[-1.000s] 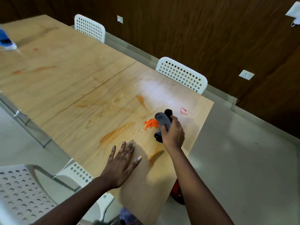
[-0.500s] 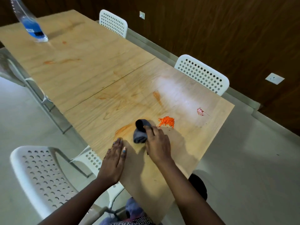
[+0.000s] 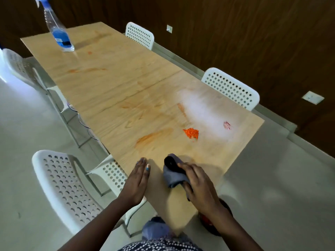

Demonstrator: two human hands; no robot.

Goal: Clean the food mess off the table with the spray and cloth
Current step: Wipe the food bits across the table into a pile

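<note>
Cloth [image 3: 173, 175] sits bunched under the right hand [image 3: 198, 187], fingers curled round it, near worktop [image 3: 112, 78] edge; left hand [image 3: 136, 181] rests flat. Best sweep far-right — gather orange crumbs [image 3: 191, 133] toward one spot, without scattering.

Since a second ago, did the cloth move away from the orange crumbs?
Yes. The cloth, gripped by the right hand, was touching the orange crumbs; now it lies apart from them, nearer the table's near edge.
</note>
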